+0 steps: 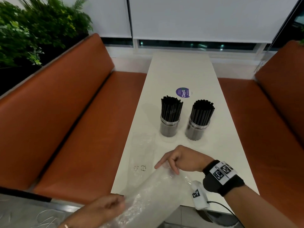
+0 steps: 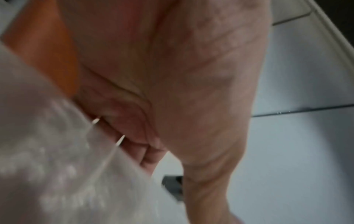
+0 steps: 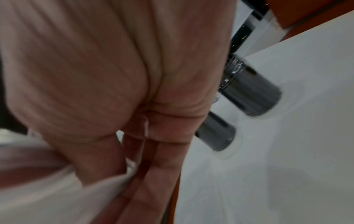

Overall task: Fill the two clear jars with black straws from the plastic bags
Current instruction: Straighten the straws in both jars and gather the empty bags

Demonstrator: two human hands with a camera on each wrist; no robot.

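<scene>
- Already both clear jars (image 1: 170,125) (image 1: 196,129) stand upright, side by side mid-worktop (image 1: 179,71), each packed with black straws (image 1: 171,109).
- Nearer the front edge, the left hand (image 1: 108,206) pinches one end of an empty-looking plastic bag (image 1: 153,190); the right hand (image 1: 179,159) curls on its far end, forefinger extended.
- A second bag (image 1: 141,145) lies flat on the worktop left of the jars.
- Judging by its crinkles, the bag is light, limp and slippery: best bunched in the fist, not held by an edge.
</scene>
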